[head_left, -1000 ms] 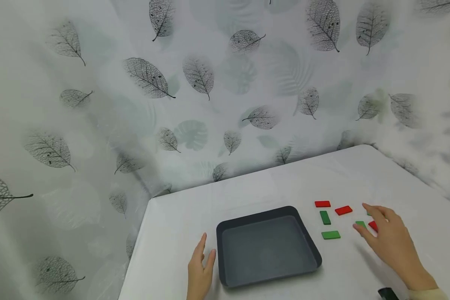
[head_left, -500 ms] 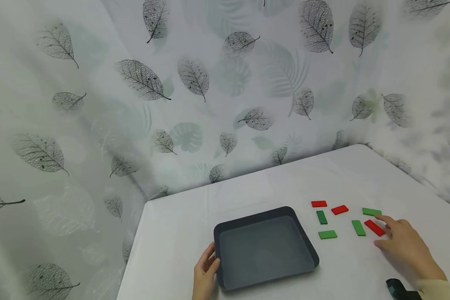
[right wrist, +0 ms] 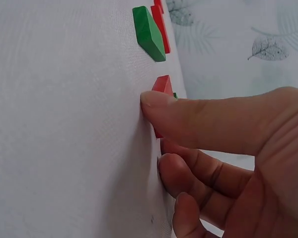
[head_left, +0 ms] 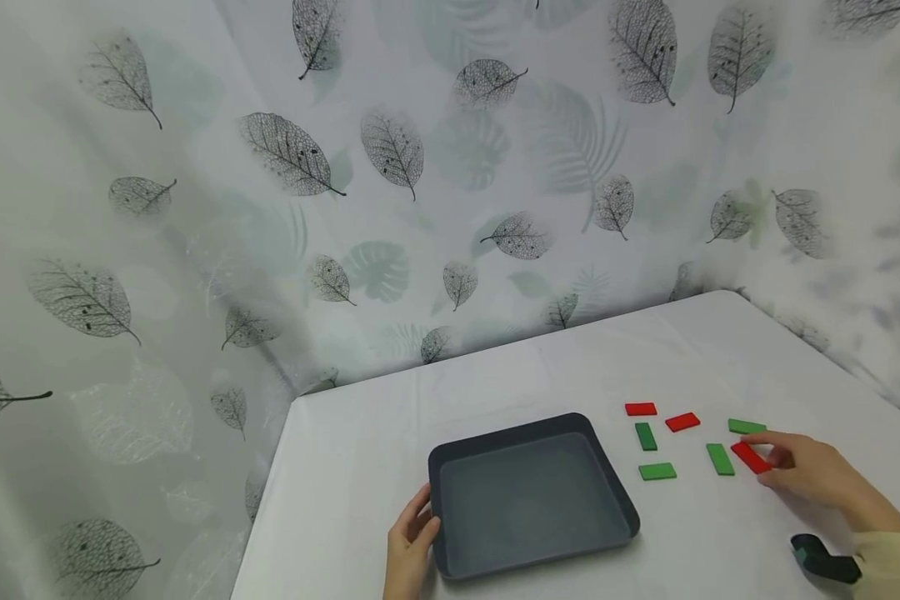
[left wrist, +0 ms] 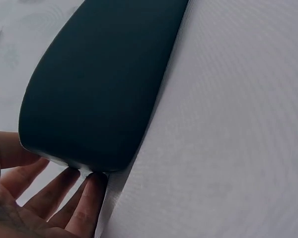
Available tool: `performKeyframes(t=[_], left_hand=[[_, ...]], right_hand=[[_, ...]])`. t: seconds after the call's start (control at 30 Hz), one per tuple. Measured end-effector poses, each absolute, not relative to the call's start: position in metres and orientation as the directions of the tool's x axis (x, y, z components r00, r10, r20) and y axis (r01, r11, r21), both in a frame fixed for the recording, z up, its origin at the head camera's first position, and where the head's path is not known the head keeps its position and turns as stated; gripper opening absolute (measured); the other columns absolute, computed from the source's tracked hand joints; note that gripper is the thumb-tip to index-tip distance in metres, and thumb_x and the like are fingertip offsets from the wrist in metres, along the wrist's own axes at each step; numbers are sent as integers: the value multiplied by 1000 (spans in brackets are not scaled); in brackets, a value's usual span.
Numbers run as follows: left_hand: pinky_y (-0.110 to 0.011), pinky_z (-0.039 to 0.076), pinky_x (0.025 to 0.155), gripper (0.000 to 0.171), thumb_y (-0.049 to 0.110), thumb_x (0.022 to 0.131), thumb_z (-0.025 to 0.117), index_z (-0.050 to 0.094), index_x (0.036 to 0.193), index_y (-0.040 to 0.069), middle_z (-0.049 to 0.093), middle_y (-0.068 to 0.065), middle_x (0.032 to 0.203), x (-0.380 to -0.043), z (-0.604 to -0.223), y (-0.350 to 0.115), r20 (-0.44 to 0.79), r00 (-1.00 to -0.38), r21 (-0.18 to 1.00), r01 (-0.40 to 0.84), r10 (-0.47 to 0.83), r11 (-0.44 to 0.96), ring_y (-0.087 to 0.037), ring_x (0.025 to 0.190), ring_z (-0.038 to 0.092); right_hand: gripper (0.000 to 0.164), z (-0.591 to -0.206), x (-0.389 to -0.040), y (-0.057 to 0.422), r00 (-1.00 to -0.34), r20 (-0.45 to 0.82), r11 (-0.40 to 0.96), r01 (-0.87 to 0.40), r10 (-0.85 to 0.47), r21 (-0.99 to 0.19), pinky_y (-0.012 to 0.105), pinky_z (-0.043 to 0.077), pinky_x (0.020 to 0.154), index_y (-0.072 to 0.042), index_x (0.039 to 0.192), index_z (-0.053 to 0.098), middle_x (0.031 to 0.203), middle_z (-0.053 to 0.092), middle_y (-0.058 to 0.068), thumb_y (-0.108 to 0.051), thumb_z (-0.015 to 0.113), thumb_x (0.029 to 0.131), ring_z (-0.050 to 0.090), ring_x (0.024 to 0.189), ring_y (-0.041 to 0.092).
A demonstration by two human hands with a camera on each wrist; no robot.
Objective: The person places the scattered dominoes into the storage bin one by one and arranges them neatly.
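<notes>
A red rectangular block (head_left: 751,457) lies on the table at the right, between the thumb and forefinger of my right hand (head_left: 810,468), which pinches it. In the right wrist view the thumb (right wrist: 203,119) covers much of that red block (right wrist: 163,85). My left hand (head_left: 407,546) touches the left side of a dark grey rectangular tray (head_left: 532,562), its fingertips against the outer wall. The left wrist view shows these fingers (left wrist: 89,208) at the end of the tray (left wrist: 99,89). Two green blocks, one (head_left: 720,459) to the left and one (head_left: 747,427) behind, lie close to the pinched block.
Between the tray and the right hand lie two more red blocks (head_left: 641,409) (head_left: 682,422) and two more green blocks (head_left: 646,437) (head_left: 657,472). A white cloth covers the table (head_left: 330,500). A leaf-patterned curtain (head_left: 420,208) hangs behind. A black wrist device (head_left: 825,560) is by the right sleeve.
My left hand has moved right from beside the tray to its wall. The right hand has come down and back over the blocks, and its fingers have closed on the red block.
</notes>
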State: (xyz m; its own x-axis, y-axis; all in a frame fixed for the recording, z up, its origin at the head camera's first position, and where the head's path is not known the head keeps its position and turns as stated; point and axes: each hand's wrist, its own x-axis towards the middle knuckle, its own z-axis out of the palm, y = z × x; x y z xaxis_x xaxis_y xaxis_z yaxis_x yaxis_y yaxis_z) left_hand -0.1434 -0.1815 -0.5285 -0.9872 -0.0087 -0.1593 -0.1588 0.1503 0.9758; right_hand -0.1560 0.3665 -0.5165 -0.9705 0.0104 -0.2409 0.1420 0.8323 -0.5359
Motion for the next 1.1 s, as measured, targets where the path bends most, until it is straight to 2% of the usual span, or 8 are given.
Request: performKeyframes(t=[0.23,0.43,0.67,0.9,1.1], left_hand=[[-45,47,106,54,7,97,53,37,148,2,37,-24,153,-143,-527,-184,-154,-988,977,-153,-4,148,-41,135,44],[-45,47,106,54,6,96,53,37,148,1,38,-24,152,-141,-527,-184,-144,-990,982,-143,-2,127,-40,134,45],[-47,45,108,54,8,96,54,38,148,2,37,-23,153,-141,-529,-185,-169,-986,977,-169,-13,128,-40,135,43],[-44,45,108,54,8,98,52,36,149,1,35,-24,154,-141,-528,-186,-160,-987,981,-157,15,116,-41,137,41],[-42,47,107,54,7,97,52,36,148,-1,37,-25,152,-142,-527,-186,-128,-992,985,-125,20,116,-41,135,43]], right_hand=[[61,-513,-155,364,-971,-237,825,154,25,-544,30,44,63,6,122,54,87,54,6,-28,80,78,49,82,23],[66,-514,-153,363,-978,-195,820,168,71,-548,27,41,63,4,116,58,87,55,5,-38,84,71,50,82,24],[68,-506,-151,355,-986,-109,814,164,124,-557,29,47,62,10,114,56,88,66,13,-33,86,70,58,82,27],[64,-480,-149,328,-994,11,814,85,112,-575,25,45,56,11,115,56,86,69,10,-30,83,74,58,76,19],[64,-457,-153,287,-994,55,791,40,92,-611,21,48,54,9,118,56,87,68,9,-30,83,75,60,77,19]])
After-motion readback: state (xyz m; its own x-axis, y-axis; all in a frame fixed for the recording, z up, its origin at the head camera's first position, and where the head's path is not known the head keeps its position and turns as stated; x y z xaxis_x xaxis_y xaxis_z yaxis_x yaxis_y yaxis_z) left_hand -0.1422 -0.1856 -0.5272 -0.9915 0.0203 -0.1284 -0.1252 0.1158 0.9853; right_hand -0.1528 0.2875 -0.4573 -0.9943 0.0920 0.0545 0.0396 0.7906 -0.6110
